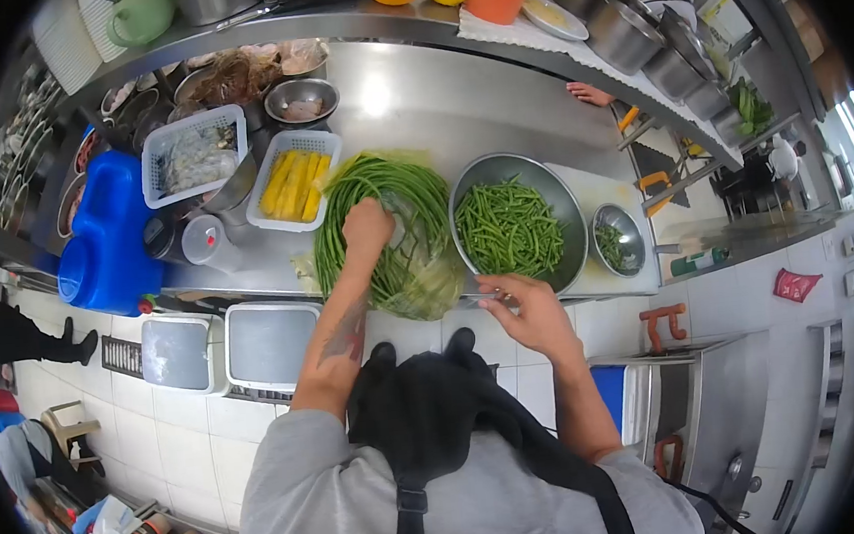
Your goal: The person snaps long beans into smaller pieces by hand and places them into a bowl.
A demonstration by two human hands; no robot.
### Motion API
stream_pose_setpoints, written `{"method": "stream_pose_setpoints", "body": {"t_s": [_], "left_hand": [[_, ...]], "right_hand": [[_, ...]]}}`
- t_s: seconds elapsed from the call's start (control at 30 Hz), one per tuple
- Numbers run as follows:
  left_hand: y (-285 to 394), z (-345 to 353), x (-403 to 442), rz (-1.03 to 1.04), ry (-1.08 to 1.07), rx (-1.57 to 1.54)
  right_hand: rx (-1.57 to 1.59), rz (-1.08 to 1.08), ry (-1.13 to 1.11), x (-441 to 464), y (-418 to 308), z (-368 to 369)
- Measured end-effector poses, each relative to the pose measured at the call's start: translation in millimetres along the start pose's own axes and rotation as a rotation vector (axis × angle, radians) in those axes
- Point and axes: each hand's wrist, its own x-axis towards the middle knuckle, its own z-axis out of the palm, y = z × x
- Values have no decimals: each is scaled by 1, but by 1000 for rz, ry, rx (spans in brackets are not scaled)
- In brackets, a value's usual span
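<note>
Long green beans [341, 188] lie coiled in a loose ring on a clear plastic bag [419, 293] at the counter's front edge. My left hand [369, 226] is closed at the middle of the coil; what its fingers hold is too small to make out. My right hand [526, 309] pinches a thin metal utensil, perhaps a knife, just in front of a big steel bowl [572, 200]. Cut green beans [509, 225] fill much of that bowl. To its right, a smaller steel bowl [637, 262] holds short green pieces and stands on a white board [591, 182].
Left of the coil are a white basket of yellow pieces [290, 185], another basket [195, 155], a lidded container [209, 242] and a blue jug [103, 232]. A shelf [407, 17] crosses above the counter. Another person's hand [589, 94] shows at the far side.
</note>
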Motion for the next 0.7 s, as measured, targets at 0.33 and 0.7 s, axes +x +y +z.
{"method": "stream_pose_setpoints", "body": {"t_s": [0.33,0.7], "left_hand": [[70,-88,-110,396,-751,-1266],[57,-114,-119,495,-550,-585]], "right_hand": [[1390,312,-82,40,40,-5],[721,71,83,44,33,-47]]}}
